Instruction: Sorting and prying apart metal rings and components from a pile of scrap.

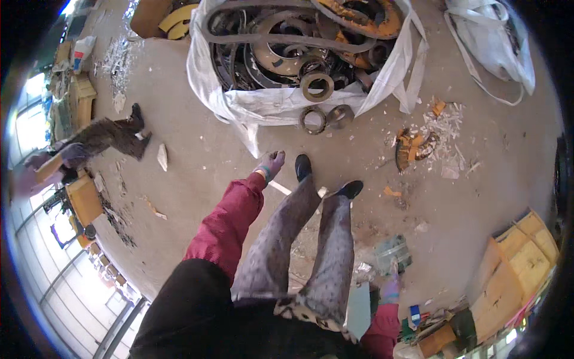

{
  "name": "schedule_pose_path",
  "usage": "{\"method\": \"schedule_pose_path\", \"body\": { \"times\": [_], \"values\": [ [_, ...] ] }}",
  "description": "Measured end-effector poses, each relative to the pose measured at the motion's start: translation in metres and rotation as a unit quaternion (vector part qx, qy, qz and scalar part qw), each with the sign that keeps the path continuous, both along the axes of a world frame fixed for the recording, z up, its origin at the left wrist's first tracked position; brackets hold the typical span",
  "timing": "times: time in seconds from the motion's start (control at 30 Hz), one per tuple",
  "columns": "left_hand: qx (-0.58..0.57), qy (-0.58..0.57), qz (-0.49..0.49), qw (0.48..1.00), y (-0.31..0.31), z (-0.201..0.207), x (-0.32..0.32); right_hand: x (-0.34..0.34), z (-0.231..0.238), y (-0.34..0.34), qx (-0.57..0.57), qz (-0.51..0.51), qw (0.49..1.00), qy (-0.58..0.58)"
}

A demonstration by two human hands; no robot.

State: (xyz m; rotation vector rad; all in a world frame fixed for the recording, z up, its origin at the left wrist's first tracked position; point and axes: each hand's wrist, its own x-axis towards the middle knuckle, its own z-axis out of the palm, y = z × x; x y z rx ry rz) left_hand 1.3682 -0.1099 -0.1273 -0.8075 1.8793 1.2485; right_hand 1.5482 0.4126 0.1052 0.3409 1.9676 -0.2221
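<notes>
My left hand (272, 165), in a purple glove, reaches forward over the floor with its fingers curled in; nothing shows in it. It is just short of a large white bulk bag (275, 106) filled with worn metal rings and machine parts. Low on the right, my gloved right hand (391, 288) is at the near edge of a greenish see-through plastic piece (393, 255) and appears to grip it; the fingers are small and partly hidden. Two loose metal rings, a toothed one (313, 120) and a smooth one (341, 116), lie against the bag's front.
Orange and white scraps (412, 147) litter the floor at right. A second white bag (487, 42) stands far right, a wooden crate (508, 263) near right. At left another person (107, 134) holds a cardboard-coloured piece; a cardboard box (84, 199) stands nearby.
</notes>
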Motion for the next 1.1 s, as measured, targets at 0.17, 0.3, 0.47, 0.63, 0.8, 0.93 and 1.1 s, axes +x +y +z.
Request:
{"method": "schedule_pose_path", "body": {
  "times": [0.17,0.3,0.47,0.63,0.8,0.93,1.1],
  "values": [
    [0.053,-0.134,0.249,0.958,0.040,-0.101,-0.035,-0.013,-0.052,0.018,-0.065,0.111,0.969,0.211],
    [0.092,-0.130,0.405,0.900,0.050,-0.143,-0.066,-0.045,-0.077,-0.002,-0.061,0.071,0.983,0.158],
    [0.049,0.069,0.304,0.949,0.063,-0.167,-0.086,-0.074,-0.094,-0.034,-0.075,-0.551,0.823,0.114],
    [-0.151,-0.016,0.149,0.977,0.050,-0.162,-0.055,-0.083,-0.058,-0.037,-0.097,-0.198,0.969,0.112],
    [-0.069,-0.020,0.248,0.966,0.075,-0.052,-0.045,-0.093,-0.029,-0.038,-0.100,-0.528,0.839,0.085],
    [0.131,0.070,0.400,0.904,0.052,0.085,-0.091,-0.096,0.003,-0.047,-0.173,-0.651,0.736,0.060],
    [0.228,0.071,0.424,0.873,0.029,0.175,-0.146,-0.007,-0.020,0.017,-0.369,-0.753,0.544,0.035]
  ]
}}
